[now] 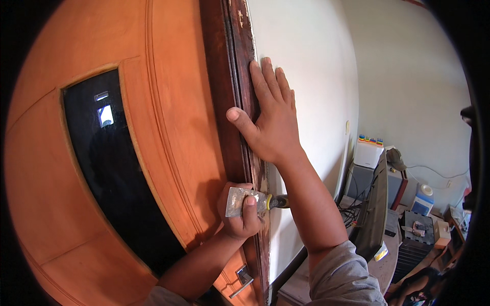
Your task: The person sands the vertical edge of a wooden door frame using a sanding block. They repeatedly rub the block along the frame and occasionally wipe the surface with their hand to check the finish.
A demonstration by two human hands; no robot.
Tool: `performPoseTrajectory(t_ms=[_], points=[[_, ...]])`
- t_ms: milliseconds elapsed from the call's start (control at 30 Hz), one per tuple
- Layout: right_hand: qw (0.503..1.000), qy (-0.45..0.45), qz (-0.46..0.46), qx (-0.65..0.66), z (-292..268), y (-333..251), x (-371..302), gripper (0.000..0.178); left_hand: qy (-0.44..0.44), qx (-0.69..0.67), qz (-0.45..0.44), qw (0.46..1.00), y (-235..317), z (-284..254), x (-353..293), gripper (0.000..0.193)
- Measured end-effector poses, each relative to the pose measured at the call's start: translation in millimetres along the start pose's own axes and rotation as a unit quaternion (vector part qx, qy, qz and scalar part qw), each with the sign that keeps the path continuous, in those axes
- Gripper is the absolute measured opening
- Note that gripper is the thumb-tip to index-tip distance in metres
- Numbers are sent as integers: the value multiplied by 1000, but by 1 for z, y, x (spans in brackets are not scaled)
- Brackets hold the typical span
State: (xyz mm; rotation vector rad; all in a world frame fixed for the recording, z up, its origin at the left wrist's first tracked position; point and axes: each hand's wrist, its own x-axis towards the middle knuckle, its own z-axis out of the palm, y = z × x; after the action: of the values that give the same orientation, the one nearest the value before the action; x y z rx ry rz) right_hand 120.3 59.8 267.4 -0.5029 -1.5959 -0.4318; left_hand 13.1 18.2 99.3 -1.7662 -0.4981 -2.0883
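A putty knife (235,200) with a worn, stained metal blade and a black-and-yellow handle is in my left hand (240,220). The thumb presses on the blade, and the handle points right toward the wall. This hand is beside the dark brown door frame (220,86), whose edge shows chipped and pale patches. Higher up, my right hand (275,125) lies flat with its fingers stretched upward. Its palm covers the right edge of the frame and part of the white wall (311,66); the thumb reaches across the frame.
Left of the frame stands an orange-brown wooden door (178,102) with a dark glass panel (117,168) and a metal handle (245,278). At lower right, a dark flat panel (375,214), a white box (367,153), a blue-and-white jug (422,200) and cables crowd the corner.
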Motion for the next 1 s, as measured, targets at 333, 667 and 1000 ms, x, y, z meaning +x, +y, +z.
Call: performPoseTrajectory(t_ms=[333, 667, 1000], points=[[1000, -1, 2, 2, 1, 5, 22, 96, -34, 27, -1, 999, 1, -5, 1, 26], [1000, 9, 17, 23, 0, 2, 24, 92, -18, 6, -10, 1000, 1, -3, -4, 28], [999, 31, 0, 18, -3, 0, 13, 92, -18, 21, -13, 1000, -1, -5, -8, 26]])
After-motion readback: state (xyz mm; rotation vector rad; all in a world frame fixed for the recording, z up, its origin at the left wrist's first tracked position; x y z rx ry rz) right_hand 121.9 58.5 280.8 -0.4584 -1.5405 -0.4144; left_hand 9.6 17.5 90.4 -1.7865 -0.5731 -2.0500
